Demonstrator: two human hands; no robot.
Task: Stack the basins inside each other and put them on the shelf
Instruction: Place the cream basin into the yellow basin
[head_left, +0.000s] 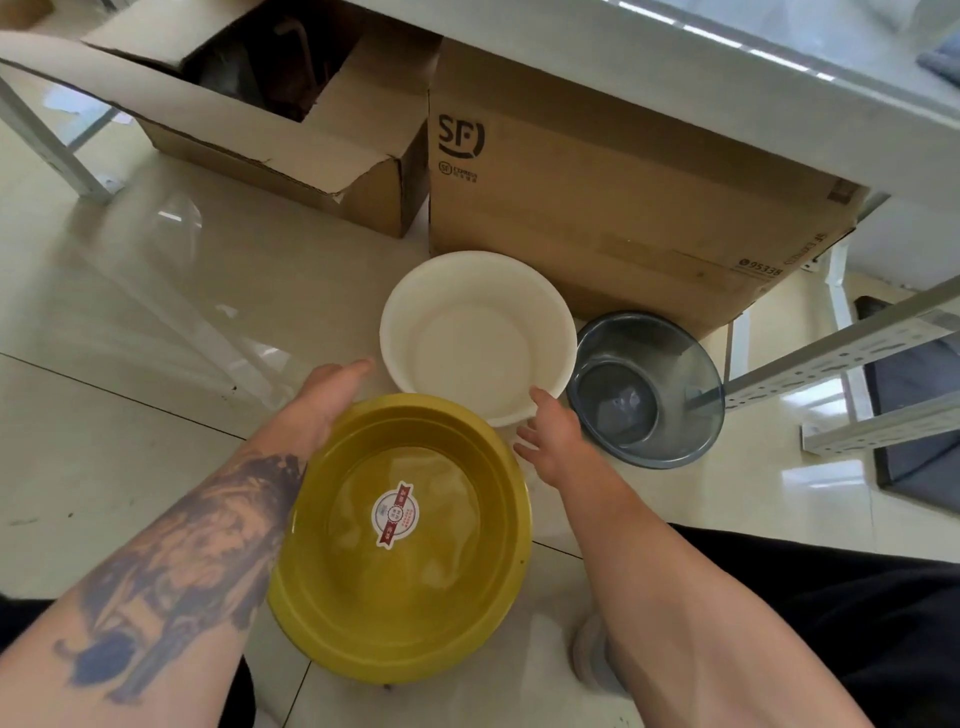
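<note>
Three basins rest on the tiled floor. A yellow basin (410, 582) with a round sticker inside lies nearest me. Beyond it stands a white basin (467, 312), and to its right a smaller translucent blue-grey basin (649, 384). My left hand (332, 387) hovers with fingers stretched out just left of the white basin's near rim, holding nothing. My right hand (550, 431) has its thumb on the white basin's near right rim and its fingers spread below the rim. A white metal shelf (852, 358) stands at the right.
Two cardboard boxes stand behind the basins: an open one (270, 130) at the back left and a closed SF box (597, 197) directly behind the white basin. A white table edge (675, 47) overhangs them. My dark trouser legs fill the lower corners.
</note>
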